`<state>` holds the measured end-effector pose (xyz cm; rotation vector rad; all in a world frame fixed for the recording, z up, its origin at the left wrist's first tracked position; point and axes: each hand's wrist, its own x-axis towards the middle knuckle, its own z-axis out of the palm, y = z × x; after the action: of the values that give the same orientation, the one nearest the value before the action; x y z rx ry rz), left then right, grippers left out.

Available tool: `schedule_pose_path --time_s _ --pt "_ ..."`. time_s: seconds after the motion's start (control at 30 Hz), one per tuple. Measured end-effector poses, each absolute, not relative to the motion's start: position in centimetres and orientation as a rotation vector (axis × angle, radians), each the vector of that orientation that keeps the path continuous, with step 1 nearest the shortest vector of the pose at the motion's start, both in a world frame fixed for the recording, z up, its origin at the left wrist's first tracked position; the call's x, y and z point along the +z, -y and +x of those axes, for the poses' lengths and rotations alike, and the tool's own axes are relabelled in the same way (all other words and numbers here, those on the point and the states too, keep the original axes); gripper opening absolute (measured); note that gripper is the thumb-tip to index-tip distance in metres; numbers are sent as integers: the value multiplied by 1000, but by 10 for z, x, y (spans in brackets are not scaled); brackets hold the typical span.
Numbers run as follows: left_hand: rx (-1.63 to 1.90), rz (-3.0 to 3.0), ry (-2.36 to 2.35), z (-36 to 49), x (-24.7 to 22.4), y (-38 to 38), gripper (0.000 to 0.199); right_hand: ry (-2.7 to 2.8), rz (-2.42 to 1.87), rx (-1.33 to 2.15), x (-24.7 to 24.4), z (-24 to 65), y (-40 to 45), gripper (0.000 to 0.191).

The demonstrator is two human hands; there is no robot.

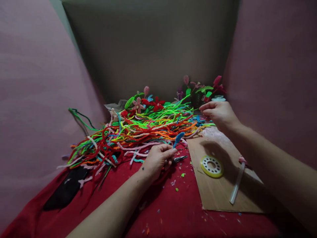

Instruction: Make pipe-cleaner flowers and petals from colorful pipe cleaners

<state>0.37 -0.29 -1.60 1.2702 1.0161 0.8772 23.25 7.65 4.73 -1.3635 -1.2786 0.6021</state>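
My left hand [158, 160] is closed on a blue pipe-cleaner petal [178, 139], which stands up from between thumb and fingers. Just beyond these fingers show the pointed metal blades of what look like scissors [180, 159]; whether the hand touches them is hidden. Up at the right, my right hand [220, 114] pinches thumb and fingertips together above the far end of the cardboard. What it holds, if anything, is too small to make out. A big heap of coloured pipe cleaners [148, 129] spreads behind both hands.
Finished-looking pipe-cleaner flowers [158, 104] stand at the back. On a cardboard sheet [198, 195] lie a yellow-rimmed tape roll [212, 166] and a translucent glue stick [237, 185]. A black flat object [65, 190] rests at left on the red cloth [188, 221]. Walls close in both sides.
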Motion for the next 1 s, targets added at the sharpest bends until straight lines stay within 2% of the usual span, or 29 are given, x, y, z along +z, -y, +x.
schedule_pose_path --time_s 0.07,0.1,0.23,0.43,0.8,1.0 --pt "867 1262 -1023 5 -16 4 29 1674 -1763 186 40 247 -102 31" --pt "864 1258 -1030 5 -16 4 28 1751 -1826 131 35 252 -112 34" --pt "868 1258 -1026 4 -16 3 25 1952 -1939 46 12 264 -137 42" --pt "875 1269 -1060 4 -17 2 25 2200 -2023 -49 -4 264 -146 39" --pt "859 1252 -1078 5 -20 1 23 2153 -2094 -349 11 270 -143 35" --pt "864 1252 -1094 8 -16 3 24 2236 -2060 -183 6 254 -143 34"
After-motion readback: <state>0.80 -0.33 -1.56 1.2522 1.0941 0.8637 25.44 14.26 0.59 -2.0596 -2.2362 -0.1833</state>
